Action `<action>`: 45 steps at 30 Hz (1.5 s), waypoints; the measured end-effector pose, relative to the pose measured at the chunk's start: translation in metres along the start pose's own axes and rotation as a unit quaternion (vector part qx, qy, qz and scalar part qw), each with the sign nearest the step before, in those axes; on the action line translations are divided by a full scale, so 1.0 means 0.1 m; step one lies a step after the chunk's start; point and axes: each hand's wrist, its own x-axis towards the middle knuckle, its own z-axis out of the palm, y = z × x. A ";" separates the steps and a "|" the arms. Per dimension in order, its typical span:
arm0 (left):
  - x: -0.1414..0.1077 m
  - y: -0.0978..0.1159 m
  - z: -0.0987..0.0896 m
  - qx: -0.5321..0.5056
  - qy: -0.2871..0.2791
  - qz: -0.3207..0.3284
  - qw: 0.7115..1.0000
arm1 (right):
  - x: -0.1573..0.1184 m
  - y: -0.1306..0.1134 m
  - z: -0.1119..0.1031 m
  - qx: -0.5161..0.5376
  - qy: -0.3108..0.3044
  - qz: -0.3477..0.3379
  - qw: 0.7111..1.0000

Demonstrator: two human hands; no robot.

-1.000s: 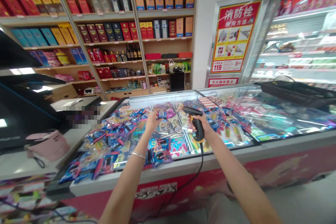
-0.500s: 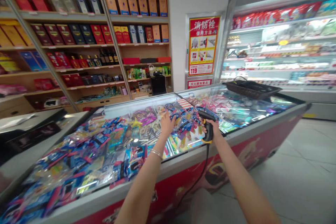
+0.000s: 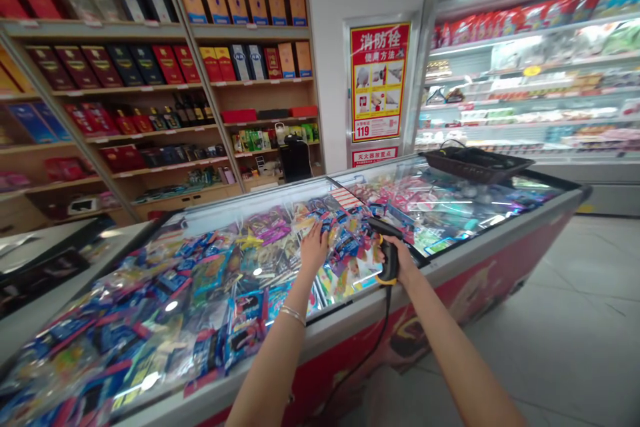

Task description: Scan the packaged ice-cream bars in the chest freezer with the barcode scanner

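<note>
My right hand [image 3: 400, 261] is wrapped round the handle of a black and yellow barcode scanner [image 3: 388, 265]. The scanner's head points forward and left over the packets, and its cable hangs down the front of the freezer chest. My left hand [image 3: 314, 245], with a bracelet on the wrist, reaches over the pile, fingers stretched forward and nothing visibly gripped. Its fingertips lie at or just above blue snack packets [image 3: 350, 240]; contact is hard to make out. More shiny packets [image 3: 205, 273] cover the chest's glass top to the left.
The long freezer chest [image 3: 345, 312] crosses in front of me. A dark tray [image 3: 477, 165] stands on its far right end. Behind are shelves of boxes [image 3: 235, 1], a red poster [image 3: 381, 83] and a lit refrigerated display [image 3: 530, 90]. A counter [image 3: 30, 307] adjoins at left.
The view has turned slightly right. My left hand's fingers have drawn closer together over the packets. The scanner stays in my right hand, shifted a little left in view.
</note>
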 end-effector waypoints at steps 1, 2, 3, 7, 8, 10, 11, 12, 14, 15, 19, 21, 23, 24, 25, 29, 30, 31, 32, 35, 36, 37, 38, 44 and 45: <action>-0.01 0.00 0.00 0.001 -0.001 0.000 1.000 | 0.00 0.00 0.00 -0.002 0.000 0.000 1.000; -0.01 0.01 0.01 0.003 -0.002 0.001 1.000 | 0.00 0.00 -0.01 -0.006 -0.001 0.000 1.000; -0.02 0.01 0.01 0.007 0.000 0.002 1.000 | 0.01 0.01 -0.01 -0.012 -0.002 0.000 1.000; -0.04 0.07 -0.07 0.038 0.031 0.003 0.999 | 0.01 0.00 -0.01 -0.030 -0.003 -0.003 1.000; -0.03 0.09 -0.12 0.042 0.044 0.003 0.998 | 0.00 -0.02 0.00 -0.030 0.000 -0.005 1.000; -0.01 0.11 -0.29 0.043 0.068 0.006 0.997 | -0.02 -0.06 0.04 -0.025 0.007 -0.011 1.000; 0.01 0.10 -0.40 0.042 0.079 0.009 0.996 | -0.03 -0.09 0.07 -0.024 0.008 -0.013 1.000; 0.04 0.08 -0.53 0.042 0.088 0.014 0.995 | -0.05 -0.12 0.12 -0.028 0.007 -0.014 0.999; 0.08 -0.03 -0.83 0.048 0.105 0.017 0.993 | -0.07 -0.16 0.27 -0.043 -0.006 -0.015 0.999; 0.09 -0.11 -0.98 0.053 0.112 0.012 0.992 | -0.08 -0.17 0.36 -0.053 -0.020 -0.011 0.998; 0.02 -0.63 -1.60 0.056 0.107 -0.012 0.993 | -0.09 -0.03 0.84 -0.096 -0.099 0.047 0.989; -0.08 -0.91 -1.85 0.021 0.061 -0.008 0.998 | -0.09 0.16 1.08 -0.107 -0.129 0.067 0.984; -0.21 -1.15 -2.03 -0.033 -0.031 0.002 0.999 | -0.07 0.40 1.29 -0.114 -0.152 0.086 0.978; -0.28 -1.23 -2.09 -0.057 -0.089 0.006 0.994 | -0.06 0.53 1.38 -0.119 -0.164 0.100 0.974; -0.36 -1.30 -2.13 -0.073 -0.148 0.008 0.986 | -0.05 0.65 1.45 -0.124 -0.176 0.115 0.970; -0.63 -1.36 -2.08 -0.042 -0.296 0.008 0.954 | -0.01 1.07 1.66 -0.136 -0.212 0.167 0.953; -0.68 -1.35 -2.03 -0.025 -0.307 0.012 0.951 | 0.01 1.14 1.70 -0.141 -0.217 0.182 0.949; -0.72 -1.35 -1.98 -0.011 -0.314 0.018 0.949 | 0.03 1.20 1.75 -0.147 -0.221 0.197 0.944; -0.75 -1.35 -1.93 0.002 -0.320 0.029 0.947 | 0.05 1.25 1.80 -0.153 -0.226 0.211 0.939; -0.75 -1.44 -1.84 0.024 -0.325 0.070 0.943 | 0.14 1.36 1.96 -0.157 -0.238 0.229 0.931; -0.73 -1.50 -1.84 0.023 -0.316 0.073 0.946 | 0.18 1.40 2.01 -0.155 -0.241 0.235 0.929; -0.71 -1.57 -1.84 0.020 -0.299 0.067 0.952 | 0.22 1.43 2.05 -0.152 -0.242 0.241 0.927; -0.68 -1.65 -1.86 0.017 -0.270 0.053 0.961 | 0.26 1.46 2.08 -0.149 -0.239 0.248 0.927; -0.67 -1.96 -1.96 0.081 0.004 -0.074 0.994 | 0.38 1.58 2.07 -0.116 -0.228 0.243 0.936; -0.69 -1.97 -1.96 0.107 0.035 -0.091 0.989 | 0.38 1.58 2.06 -0.112 -0.230 0.238 0.937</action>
